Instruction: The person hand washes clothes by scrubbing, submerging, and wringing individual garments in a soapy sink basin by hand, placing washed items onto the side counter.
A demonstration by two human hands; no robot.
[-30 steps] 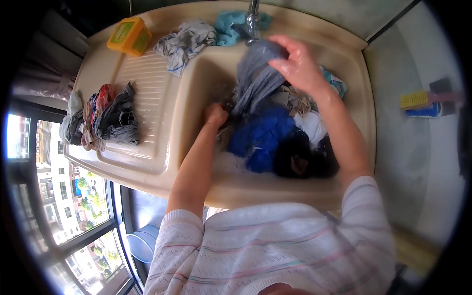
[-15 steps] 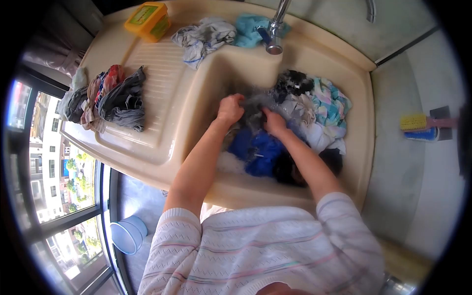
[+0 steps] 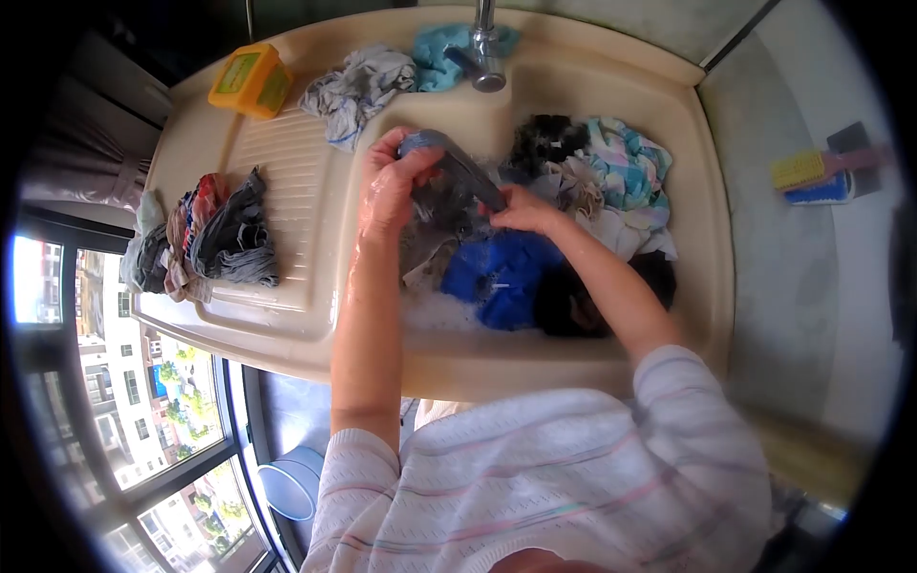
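A wet dark grey garment (image 3: 462, 172), long and narrow, is stretched between my hands over the sink basin (image 3: 704, 286); its exact kind is unclear. My left hand (image 3: 392, 180) is wet and wrapped around the garment's upper left end. Lower down, my right hand (image 3: 527, 211) grips the other end. Just below the hands, a blue garment (image 3: 501, 277) lies in sudsy water with black cloth (image 3: 568, 304) beside it. To the right are a black garment (image 3: 549, 143), white cloth (image 3: 621, 229) and a pastel patterned garment (image 3: 626, 177).
The faucet (image 3: 487, 67) stands behind the basin. On the ribbed washboard side lie a pile of dark clothes (image 3: 229, 234), a grey-white cloth (image 3: 358, 91) and a yellow tub (image 3: 250, 81). A teal cloth (image 3: 441, 62) sits by the faucet. Brushes (image 3: 812, 177) hang right; a bucket (image 3: 291, 482) stands below.
Both hands have come up from the water, the left one higher and to the left. The dark grey garment is now lifted and pulled taut between them. The view has shifted slightly.
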